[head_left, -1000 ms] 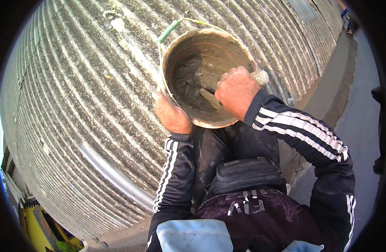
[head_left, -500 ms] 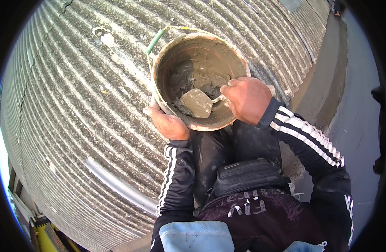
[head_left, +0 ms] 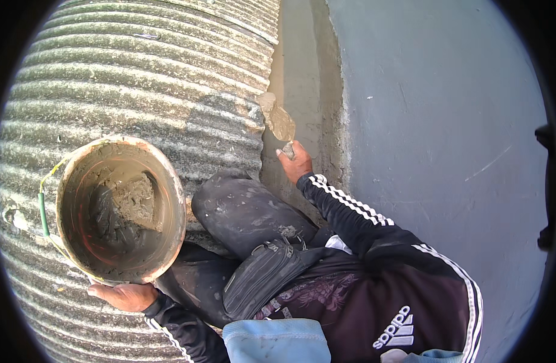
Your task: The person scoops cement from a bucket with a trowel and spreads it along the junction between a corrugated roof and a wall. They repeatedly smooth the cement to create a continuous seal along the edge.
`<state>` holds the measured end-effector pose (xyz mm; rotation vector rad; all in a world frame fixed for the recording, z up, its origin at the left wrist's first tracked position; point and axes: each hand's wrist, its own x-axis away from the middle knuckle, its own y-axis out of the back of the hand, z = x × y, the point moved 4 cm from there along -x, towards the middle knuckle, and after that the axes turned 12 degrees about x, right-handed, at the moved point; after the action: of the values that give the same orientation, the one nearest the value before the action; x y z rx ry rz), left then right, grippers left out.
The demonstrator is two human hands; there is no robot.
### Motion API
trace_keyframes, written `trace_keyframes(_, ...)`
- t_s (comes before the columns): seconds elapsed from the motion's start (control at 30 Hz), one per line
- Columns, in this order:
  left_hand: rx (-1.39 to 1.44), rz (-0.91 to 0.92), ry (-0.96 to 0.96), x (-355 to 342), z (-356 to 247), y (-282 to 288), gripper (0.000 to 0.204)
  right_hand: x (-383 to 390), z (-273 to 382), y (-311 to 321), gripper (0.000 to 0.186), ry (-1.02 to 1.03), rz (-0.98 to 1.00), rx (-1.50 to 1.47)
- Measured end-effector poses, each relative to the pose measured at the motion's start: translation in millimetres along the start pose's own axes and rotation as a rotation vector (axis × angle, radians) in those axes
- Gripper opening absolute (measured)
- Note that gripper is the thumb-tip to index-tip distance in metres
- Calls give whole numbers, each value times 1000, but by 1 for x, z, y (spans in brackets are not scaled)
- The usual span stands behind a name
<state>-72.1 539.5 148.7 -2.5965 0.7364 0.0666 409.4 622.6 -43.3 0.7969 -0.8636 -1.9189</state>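
You seem to be bringing mortar (head_left: 278,118) to the right edge of the corrugated roof (head_left: 139,78); holding the blade steady and pressing lightly should stop it spilling into the concrete channel (head_left: 305,66) alongside. Your right hand (head_left: 297,163) is closing around the handle of the trowel (head_left: 288,150), whose coated blade is meeting or nearly meeting that edge. Your left hand (head_left: 130,296) is touching the near side of the bucket (head_left: 75,199), well in from that edge; its fingers are hiding, so their grip cannot be told.
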Motion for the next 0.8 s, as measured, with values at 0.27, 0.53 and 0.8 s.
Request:
trace_keyframes(0.27, -294, 126, -184, -3, 5, 17, 71, 43, -170, -47, 48, -779, 206, -30)
trace_keyframes(0.53, -88, 12, 4, -9, 13, 22, 70, 22, -202, -55, 36, -1126, 285, -444)
trace_keyframes(0.8, -68, -13, 17, -8, 8, 16, 73, 14, -187, -42, 39, -1166, 130, -439)
